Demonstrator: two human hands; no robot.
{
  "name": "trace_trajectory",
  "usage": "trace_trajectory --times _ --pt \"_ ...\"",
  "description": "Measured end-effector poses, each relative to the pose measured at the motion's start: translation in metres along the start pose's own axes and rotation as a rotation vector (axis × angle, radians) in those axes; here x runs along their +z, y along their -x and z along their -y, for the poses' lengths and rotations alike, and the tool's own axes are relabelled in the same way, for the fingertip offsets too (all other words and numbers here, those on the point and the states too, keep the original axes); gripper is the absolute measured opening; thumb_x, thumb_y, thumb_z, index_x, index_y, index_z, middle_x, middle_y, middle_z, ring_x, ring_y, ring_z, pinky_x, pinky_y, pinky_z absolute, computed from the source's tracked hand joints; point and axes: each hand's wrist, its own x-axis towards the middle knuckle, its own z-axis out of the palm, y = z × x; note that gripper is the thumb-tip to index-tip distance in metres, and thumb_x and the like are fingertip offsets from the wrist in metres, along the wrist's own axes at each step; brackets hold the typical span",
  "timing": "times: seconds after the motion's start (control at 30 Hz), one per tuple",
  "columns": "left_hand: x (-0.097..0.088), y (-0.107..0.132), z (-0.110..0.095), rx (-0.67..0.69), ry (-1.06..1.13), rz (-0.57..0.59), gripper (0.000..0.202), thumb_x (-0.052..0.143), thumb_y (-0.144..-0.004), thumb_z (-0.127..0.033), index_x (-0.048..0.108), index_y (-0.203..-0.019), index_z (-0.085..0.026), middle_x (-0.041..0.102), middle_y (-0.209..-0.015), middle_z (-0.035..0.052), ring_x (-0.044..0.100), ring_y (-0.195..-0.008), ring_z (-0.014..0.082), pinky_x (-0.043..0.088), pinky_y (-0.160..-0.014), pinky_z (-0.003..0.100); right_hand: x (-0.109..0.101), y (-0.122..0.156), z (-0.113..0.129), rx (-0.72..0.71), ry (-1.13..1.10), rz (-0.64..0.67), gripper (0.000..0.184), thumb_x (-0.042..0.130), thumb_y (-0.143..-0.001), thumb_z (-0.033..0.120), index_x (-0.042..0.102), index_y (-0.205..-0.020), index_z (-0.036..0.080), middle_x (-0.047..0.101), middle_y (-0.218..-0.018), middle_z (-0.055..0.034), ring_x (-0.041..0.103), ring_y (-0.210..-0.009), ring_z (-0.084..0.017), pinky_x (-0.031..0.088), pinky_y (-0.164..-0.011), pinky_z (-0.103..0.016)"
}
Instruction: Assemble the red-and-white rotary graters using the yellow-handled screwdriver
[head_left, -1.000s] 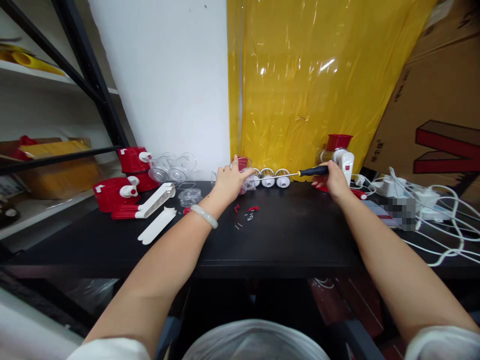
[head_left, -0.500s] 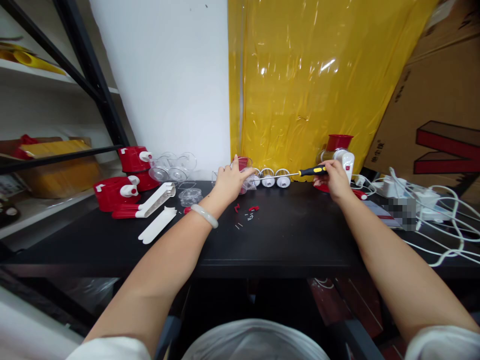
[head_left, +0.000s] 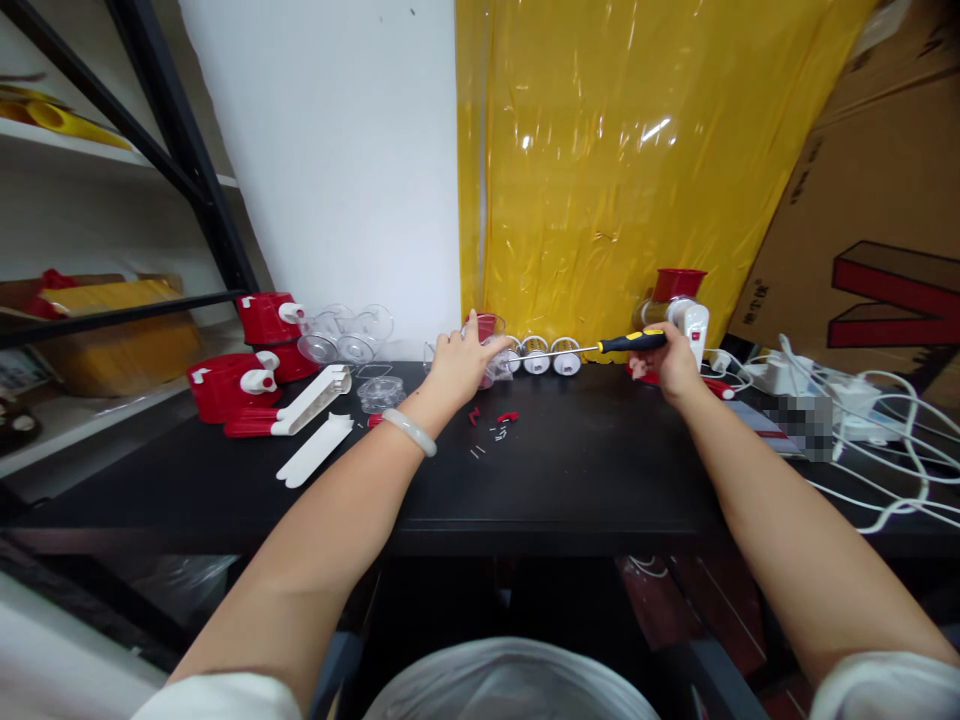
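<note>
My right hand (head_left: 675, 365) grips a screwdriver (head_left: 634, 342) by its black and yellow handle. Its long metal shaft runs level to the left and ends at the part under my left hand (head_left: 463, 362). That part is a clear and red plastic piece (head_left: 486, 325), and my left fingers are wrapped over it, with the index finger pointing up; most of it is hidden. Several white-based clear cylinders (head_left: 535, 358) stand just right of it. Small red pieces (head_left: 508, 416) and loose screws (head_left: 500, 434) lie on the black table (head_left: 570, 480) in front.
On the left are red housings (head_left: 225, 388), white handle shells (head_left: 315, 452), clear bowls (head_left: 356, 335) and stacked clear discs (head_left: 380, 393). A red and white appliance (head_left: 694, 325) stands behind my right hand. White cables (head_left: 911, 450) and plugs crowd the right side.
The fingers of my right hand have shifted on the screwdriver handle, now lower and more spread below it. The handle sits slightly further right. My left hand has stayed in place.
</note>
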Motion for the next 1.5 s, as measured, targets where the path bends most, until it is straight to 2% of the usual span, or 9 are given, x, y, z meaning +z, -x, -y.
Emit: trace_trajectory --times 0.13,0.33,0.6,0.8,1.0,1.13,1.2,1.3,1.5 --pt "-0.0002 0.0 0.0001 0.002 -0.027 -0.013 0.063 0.05 -0.089 -0.012 0.036 -0.142 -0.043 0.022 -0.158 0.0165 0.056 -0.11 0.0306 0.039 -0.089 0.045 -0.0018 0.0002 0.0003 -0.016 -0.083 0.08 0.034 0.046 -0.075 0.056 0.048 -0.092 0.027 0.063 -0.059 0.0003 0.06 -0.042 -0.019 0.043 -0.039 -0.03" --pt "0.0 -0.0005 0.0009 0.004 -0.025 0.002 0.065 0.055 -0.088 -0.015 0.034 -0.143 -0.043 0.019 -0.159 0.0162 0.056 -0.111 0.0306 0.039 -0.09 0.045 -0.0013 -0.0006 0.0013 -0.039 -0.076 0.029 0.028 0.051 -0.073 0.049 0.047 -0.089 0.026 0.059 -0.052 0.0027 0.058 -0.04 -0.019 0.041 -0.036 -0.028" --pt "-0.0013 0.0006 0.0001 0.0 0.002 0.01 0.064 0.054 -0.088 -0.015 0.035 -0.143 -0.042 0.017 -0.16 0.0151 0.055 -0.112 0.031 0.038 -0.092 0.046 0.0023 0.0035 0.0062 -0.065 0.037 -0.027 0.04 0.053 -0.08 0.064 0.046 -0.087 0.026 0.048 -0.043 0.0061 0.048 -0.033 -0.016 0.034 -0.031 -0.026" --pt "-0.0023 0.0007 0.0 -0.004 0.014 0.023 0.063 0.055 -0.088 -0.017 0.034 -0.143 -0.041 0.015 -0.16 0.0157 0.053 -0.115 0.0324 0.037 -0.093 0.047 -0.0031 0.0013 -0.0005 -0.135 0.214 -0.08 0.049 0.046 -0.082 0.073 0.046 -0.069 0.026 0.044 -0.04 0.0032 0.039 -0.032 -0.015 0.03 -0.032 -0.03" --pt "0.0001 0.0003 0.0008 -0.002 0.006 0.007 0.065 0.058 -0.087 -0.018 0.035 -0.143 -0.042 0.017 -0.159 0.0154 0.054 -0.113 0.0315 0.037 -0.092 0.046 0.0005 0.0018 0.0036 -0.019 0.058 -0.028 0.053 0.038 -0.083 0.075 0.055 -0.082 0.025 0.052 -0.046 0.0004 0.051 -0.038 -0.018 0.04 -0.037 -0.031" --pt "-0.0002 0.0004 0.0007 -0.002 -0.006 -0.003 0.064 0.053 -0.088 -0.015 0.034 -0.143 -0.042 0.019 -0.159 0.0157 0.055 -0.112 0.0305 0.038 -0.092 0.045 0.0022 0.0004 0.0056 0.02 -0.052 0.035 0.04 0.043 -0.081 0.063 0.053 -0.09 0.025 0.061 -0.056 -0.0007 0.058 -0.043 -0.019 0.042 -0.039 -0.03" --pt "-0.0014 0.0008 0.0005 0.001 -0.012 0.009 0.064 0.053 -0.088 -0.014 0.034 -0.143 -0.042 0.02 -0.158 0.0162 0.055 -0.112 0.0307 0.038 -0.091 0.045 0.0022 -0.0004 0.0055 0.037 -0.044 0.028 0.034 0.05 -0.079 0.059 0.049 -0.088 0.026 0.059 -0.054 0.0013 0.058 -0.042 -0.019 0.043 -0.038 -0.03" --pt "-0.0018 0.001 0.0007 0.007 -0.019 0.007 0.065 0.053 -0.088 -0.013 0.034 -0.143 -0.042 0.02 -0.158 0.0169 0.055 -0.112 0.0311 0.038 -0.091 0.045 0.0021 0.0008 0.0057 0.032 -0.016 0.004 0.038 0.056 -0.078 0.062 0.045 -0.084 0.026 0.053 -0.049 0.0045 0.054 -0.04 -0.017 0.043 -0.038 -0.029" --pt "0.0008 0.0004 0.0014 0.01 -0.004 -0.009 0.062 0.053 -0.089 -0.014 0.035 -0.142 -0.042 0.021 -0.158 0.0164 0.055 -0.111 0.031 0.038 -0.091 0.045 -0.0039 0.0046 0.0046 -0.071 0.213 -0.03 0.054 0.044 -0.083 0.074 0.044 -0.061 0.024 0.041 -0.036 0.0011 0.043 -0.032 -0.015 0.035 -0.035 -0.03"
